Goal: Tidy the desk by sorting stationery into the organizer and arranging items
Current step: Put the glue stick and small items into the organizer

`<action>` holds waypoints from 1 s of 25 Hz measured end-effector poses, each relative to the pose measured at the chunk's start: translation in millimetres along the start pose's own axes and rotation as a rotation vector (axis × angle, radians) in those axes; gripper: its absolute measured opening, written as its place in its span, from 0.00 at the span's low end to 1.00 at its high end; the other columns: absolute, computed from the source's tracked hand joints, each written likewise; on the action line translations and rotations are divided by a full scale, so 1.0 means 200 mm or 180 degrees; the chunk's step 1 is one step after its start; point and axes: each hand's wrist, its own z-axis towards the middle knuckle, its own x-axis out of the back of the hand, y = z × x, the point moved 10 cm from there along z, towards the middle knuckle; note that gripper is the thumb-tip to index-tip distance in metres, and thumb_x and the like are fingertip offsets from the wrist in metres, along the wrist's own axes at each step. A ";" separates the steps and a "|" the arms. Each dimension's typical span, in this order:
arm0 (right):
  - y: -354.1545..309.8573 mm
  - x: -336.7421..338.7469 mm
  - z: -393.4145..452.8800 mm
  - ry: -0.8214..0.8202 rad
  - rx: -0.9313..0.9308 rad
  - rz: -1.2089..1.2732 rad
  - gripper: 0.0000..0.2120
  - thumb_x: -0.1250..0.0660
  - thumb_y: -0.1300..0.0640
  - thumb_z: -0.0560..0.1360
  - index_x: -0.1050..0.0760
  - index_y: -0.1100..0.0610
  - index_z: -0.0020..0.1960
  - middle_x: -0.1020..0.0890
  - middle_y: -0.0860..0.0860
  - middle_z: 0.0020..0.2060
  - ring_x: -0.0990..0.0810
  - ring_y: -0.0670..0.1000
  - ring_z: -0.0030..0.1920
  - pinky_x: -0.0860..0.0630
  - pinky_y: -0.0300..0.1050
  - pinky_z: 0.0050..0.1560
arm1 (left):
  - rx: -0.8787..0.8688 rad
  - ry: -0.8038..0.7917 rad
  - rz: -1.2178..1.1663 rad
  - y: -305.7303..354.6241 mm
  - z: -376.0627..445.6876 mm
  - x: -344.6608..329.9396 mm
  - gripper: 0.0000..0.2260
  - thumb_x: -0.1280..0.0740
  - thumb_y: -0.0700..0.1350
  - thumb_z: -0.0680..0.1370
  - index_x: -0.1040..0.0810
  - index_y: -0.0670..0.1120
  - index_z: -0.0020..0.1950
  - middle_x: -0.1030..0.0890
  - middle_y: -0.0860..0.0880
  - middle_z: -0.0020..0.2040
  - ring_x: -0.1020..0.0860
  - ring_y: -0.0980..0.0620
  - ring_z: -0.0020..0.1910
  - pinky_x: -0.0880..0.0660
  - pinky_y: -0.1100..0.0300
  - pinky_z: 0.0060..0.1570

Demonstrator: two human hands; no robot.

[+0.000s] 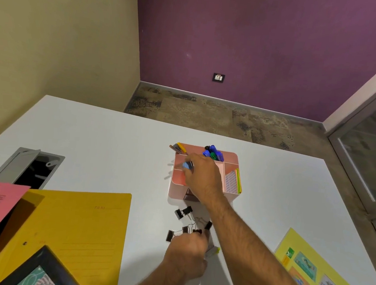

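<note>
Two hands busy. Right hand point(203, 175) pinches small blue item point(187, 165), likely eraser, over front-left compartment of pink organizer point(232, 157). Left hand point(187, 251) curls onto binder clips point(183, 212) on desk point(113, 139); exact grip cannot be told. Advice: lower item inside compartment walls before letting go; gather clips in one bunch. Yellow folder point(78, 223) lies left.

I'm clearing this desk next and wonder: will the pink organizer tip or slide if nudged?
The pink organizer probably resists tipping: it looks wide and low. It may slide, since the white desk looks smooth. The markers standing at its back could rattle.
</note>
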 end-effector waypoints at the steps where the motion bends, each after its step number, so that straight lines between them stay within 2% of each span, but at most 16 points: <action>1: 0.00 -0.01 0.01 -0.0011 0.0008 -0.0003 0.12 0.32 0.54 0.78 0.22 0.53 0.60 0.17 0.51 0.52 0.20 0.51 0.50 0.22 0.45 0.52 | -0.0063 0.0125 -0.0033 0.00 0.00 -0.01 0.25 0.24 0.51 0.50 0.26 0.48 0.42 0.26 0.53 0.28 0.26 0.52 0.23 0.32 0.65 0.19; 3: 0.01 -0.02 0.02 -0.0028 0.0031 0.0003 0.12 0.33 0.54 0.78 0.22 0.53 0.60 0.17 0.51 0.52 0.21 0.51 0.51 0.23 0.45 0.51 | -0.0178 0.0288 -0.0238 0.00 -0.01 0.01 0.22 0.25 0.50 0.54 0.25 0.49 0.45 0.24 0.54 0.30 0.24 0.51 0.26 0.30 0.63 0.22; 4: 0.01 -0.02 0.02 -0.0050 0.0046 -0.0006 0.12 0.33 0.53 0.78 0.22 0.53 0.61 0.17 0.51 0.53 0.22 0.51 0.51 0.23 0.46 0.52 | -0.0051 0.0261 -0.0420 -0.03 -0.01 0.01 0.21 0.26 0.51 0.58 0.26 0.50 0.47 0.22 0.54 0.32 0.22 0.51 0.29 0.28 0.62 0.24; 6: 0.04 -0.04 0.01 -0.0124 0.0011 -0.0011 0.13 0.33 0.54 0.78 0.22 0.52 0.62 0.17 0.51 0.55 0.22 0.51 0.53 0.23 0.45 0.53 | 0.0404 0.0226 -0.0703 -0.11 -0.01 0.07 0.17 0.30 0.53 0.64 0.26 0.52 0.51 0.18 0.54 0.40 0.20 0.50 0.38 0.23 0.58 0.36; 8: 0.09 -0.04 0.00 -0.0093 -0.0117 0.0183 0.14 0.32 0.54 0.78 0.22 0.51 0.63 0.17 0.50 0.56 0.20 0.50 0.54 0.23 0.43 0.52 | 0.0732 -0.0088 -0.1298 -0.18 0.00 0.09 0.14 0.31 0.54 0.66 0.22 0.53 0.51 0.18 0.55 0.42 0.22 0.52 0.41 0.24 0.58 0.44; 10: 0.14 0.00 -0.02 0.0075 -0.0255 0.0674 0.12 0.30 0.54 0.76 0.20 0.52 0.59 0.16 0.48 0.54 0.18 0.48 0.50 0.23 0.39 0.48 | 0.0863 -0.0158 -0.2245 -0.21 0.00 0.14 0.10 0.29 0.53 0.66 0.20 0.52 0.44 0.23 0.56 0.34 0.26 0.55 0.34 0.25 0.58 0.39; 12: 0.17 0.04 -0.03 0.0181 -0.0302 0.1316 0.09 0.25 0.52 0.72 0.17 0.53 0.52 0.15 0.47 0.47 0.18 0.47 0.43 0.23 0.39 0.44 | 0.0999 0.0204 -0.3193 -0.26 -0.01 0.22 0.08 0.25 0.46 0.67 0.17 0.51 0.45 0.24 0.57 0.31 0.28 0.58 0.31 0.25 0.60 0.36; 14: 0.17 0.07 -0.05 0.0021 -0.0237 0.1952 0.09 0.23 0.53 0.70 0.16 0.54 0.48 0.14 0.48 0.44 0.17 0.48 0.44 0.21 0.42 0.45 | 0.1220 0.0704 -0.3663 -0.34 -0.02 0.33 0.10 0.24 0.37 0.69 0.16 0.49 0.47 0.20 0.57 0.33 0.26 0.61 0.32 0.26 0.66 0.35; 17: 0.12 0.05 -0.07 -0.0653 -0.0047 0.2497 0.14 0.23 0.52 0.68 0.17 0.55 0.52 0.14 0.53 0.47 0.16 0.52 0.51 0.18 0.50 0.50 | 0.1313 0.1341 -0.3711 -0.44 0.00 0.50 0.12 0.25 0.35 0.72 0.16 0.48 0.51 0.18 0.52 0.40 0.25 0.63 0.35 0.26 0.70 0.37; 19: 0.08 0.04 -0.09 -0.1042 0.0160 0.2375 0.20 0.22 0.50 0.65 0.18 0.53 0.55 0.15 0.51 0.49 0.17 0.54 0.53 0.19 0.51 0.55 | 0.1320 0.1583 -0.3646 -0.51 0.02 0.57 0.14 0.25 0.35 0.71 0.17 0.52 0.51 0.18 0.52 0.42 0.23 0.63 0.38 0.24 0.68 0.40; 22: 0.05 0.04 -0.09 -0.1111 0.0231 0.2160 0.27 0.19 0.51 0.61 0.19 0.52 0.59 0.15 0.50 0.50 0.18 0.52 0.52 0.21 0.48 0.57 | 0.1236 0.1671 -0.3553 -0.56 0.03 0.59 0.17 0.25 0.36 0.71 0.18 0.56 0.52 0.18 0.50 0.45 0.22 0.58 0.41 0.21 0.62 0.42; 25: 0.03 0.08 -0.08 -0.0933 0.0161 0.2035 0.26 0.17 0.57 0.61 0.18 0.52 0.58 0.17 0.49 0.46 0.22 0.44 0.43 0.21 0.40 0.49 | 0.1208 0.1856 -0.3352 -0.62 0.00 0.60 0.13 0.25 0.44 0.70 0.19 0.52 0.53 0.17 0.52 0.46 0.21 0.56 0.43 0.22 0.64 0.43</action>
